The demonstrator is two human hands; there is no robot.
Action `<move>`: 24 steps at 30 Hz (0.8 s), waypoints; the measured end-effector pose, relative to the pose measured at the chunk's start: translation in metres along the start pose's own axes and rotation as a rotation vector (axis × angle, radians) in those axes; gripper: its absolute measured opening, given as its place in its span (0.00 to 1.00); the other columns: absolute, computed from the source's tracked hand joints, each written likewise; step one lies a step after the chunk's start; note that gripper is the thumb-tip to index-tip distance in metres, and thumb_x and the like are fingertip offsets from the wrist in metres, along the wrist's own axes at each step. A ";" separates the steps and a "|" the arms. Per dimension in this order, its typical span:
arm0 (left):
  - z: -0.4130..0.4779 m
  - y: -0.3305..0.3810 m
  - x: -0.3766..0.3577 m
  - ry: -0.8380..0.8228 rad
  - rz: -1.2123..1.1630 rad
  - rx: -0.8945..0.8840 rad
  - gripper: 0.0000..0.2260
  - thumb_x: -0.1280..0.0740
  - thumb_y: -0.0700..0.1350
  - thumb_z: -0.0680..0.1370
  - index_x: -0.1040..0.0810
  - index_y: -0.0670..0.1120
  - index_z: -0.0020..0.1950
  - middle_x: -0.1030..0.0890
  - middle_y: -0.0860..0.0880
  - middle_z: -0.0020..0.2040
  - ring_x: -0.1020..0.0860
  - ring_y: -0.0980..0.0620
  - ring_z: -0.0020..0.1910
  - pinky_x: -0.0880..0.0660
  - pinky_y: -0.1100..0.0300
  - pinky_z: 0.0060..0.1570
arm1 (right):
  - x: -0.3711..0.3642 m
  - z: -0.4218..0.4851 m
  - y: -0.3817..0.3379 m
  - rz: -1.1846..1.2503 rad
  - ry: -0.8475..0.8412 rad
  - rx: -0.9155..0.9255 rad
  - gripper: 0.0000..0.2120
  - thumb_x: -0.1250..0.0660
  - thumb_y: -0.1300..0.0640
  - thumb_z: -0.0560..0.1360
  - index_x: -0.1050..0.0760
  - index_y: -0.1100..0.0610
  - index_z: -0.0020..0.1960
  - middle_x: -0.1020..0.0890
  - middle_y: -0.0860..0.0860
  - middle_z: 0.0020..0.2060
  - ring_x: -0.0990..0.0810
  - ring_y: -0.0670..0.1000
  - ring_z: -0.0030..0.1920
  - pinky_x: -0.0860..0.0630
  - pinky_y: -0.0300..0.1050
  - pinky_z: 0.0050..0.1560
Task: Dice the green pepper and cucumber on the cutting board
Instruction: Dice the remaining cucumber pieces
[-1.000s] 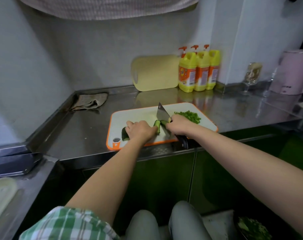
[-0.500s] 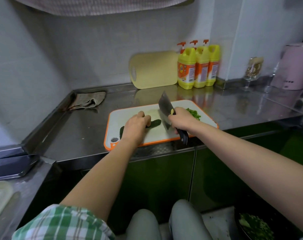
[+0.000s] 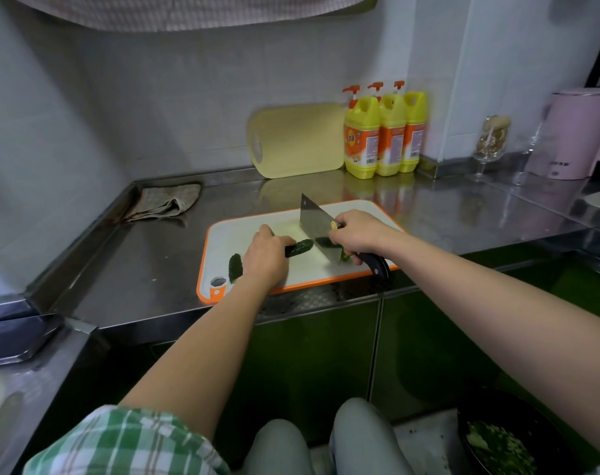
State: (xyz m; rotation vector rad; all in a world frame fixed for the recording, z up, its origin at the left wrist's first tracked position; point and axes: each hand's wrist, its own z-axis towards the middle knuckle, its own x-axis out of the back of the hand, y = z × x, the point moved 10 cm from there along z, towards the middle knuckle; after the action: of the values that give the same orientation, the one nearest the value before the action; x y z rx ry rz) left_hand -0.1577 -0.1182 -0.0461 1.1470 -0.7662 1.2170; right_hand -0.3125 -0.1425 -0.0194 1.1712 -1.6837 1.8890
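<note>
Steel counter (image 3: 137, 269) runs along the tiled wall. White cutting board (image 3: 309, 269) with orange rim sits at its front edge. Yellow board (image 3: 297, 140) leans on the wall, pink appliance (image 3: 576, 135) far right, three yellow detergent bottles (image 3: 382, 135) between them, crumpled cloth (image 3: 165, 202) back left. Dark bowl (image 3: 497, 443) of chopped greens lower right, below counter level. Right hand (image 3: 355, 233) wrapped round the cleaver (image 3: 314, 221) handle, blade edge-down over the board. Left hand (image 3: 264, 255) palm-down, fingers curled over the cucumber (image 3: 300, 247), pinning it to the board; one dark end pokes out just beside the blade, another out the left side. One piece or two: can't tell
</note>
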 end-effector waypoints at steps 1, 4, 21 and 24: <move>0.002 0.001 0.000 -0.002 -0.004 0.000 0.18 0.37 0.38 0.80 0.24 0.51 0.67 0.30 0.44 0.57 0.28 0.42 0.57 0.28 0.51 0.56 | -0.002 0.000 0.001 0.003 -0.007 -0.006 0.06 0.42 0.61 0.77 0.31 0.57 0.42 0.24 0.55 0.30 0.26 0.54 0.26 0.26 0.43 0.29; 0.005 0.007 0.000 -0.017 -0.042 -0.070 0.17 0.38 0.33 0.78 0.20 0.51 0.60 0.30 0.45 0.55 0.29 0.43 0.56 0.31 0.56 0.52 | 0.000 0.000 0.005 0.046 0.025 -0.012 0.06 0.43 0.61 0.78 0.31 0.58 0.43 0.25 0.55 0.29 0.26 0.53 0.25 0.28 0.42 0.28; -0.012 -0.020 -0.007 -0.004 -0.012 0.245 0.22 0.39 0.64 0.77 0.20 0.50 0.60 0.23 0.42 0.57 0.31 0.40 0.58 0.32 0.50 0.54 | -0.027 -0.014 -0.015 -0.088 -0.132 0.027 0.04 0.44 0.60 0.78 0.32 0.60 0.50 0.23 0.55 0.33 0.25 0.50 0.26 0.30 0.37 0.25; -0.008 -0.014 -0.009 -0.048 -0.097 0.228 0.18 0.38 0.60 0.78 0.21 0.52 0.61 0.23 0.42 0.58 0.32 0.40 0.61 0.33 0.51 0.56 | -0.026 -0.014 -0.017 -0.100 -0.112 0.032 0.05 0.45 0.60 0.77 0.33 0.59 0.44 0.24 0.56 0.33 0.25 0.51 0.26 0.31 0.37 0.25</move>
State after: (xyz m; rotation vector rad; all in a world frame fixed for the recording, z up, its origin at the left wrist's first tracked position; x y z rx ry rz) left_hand -0.1469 -0.1126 -0.0603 1.3884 -0.6107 1.2209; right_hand -0.2900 -0.1187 -0.0274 1.3713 -1.6243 1.8267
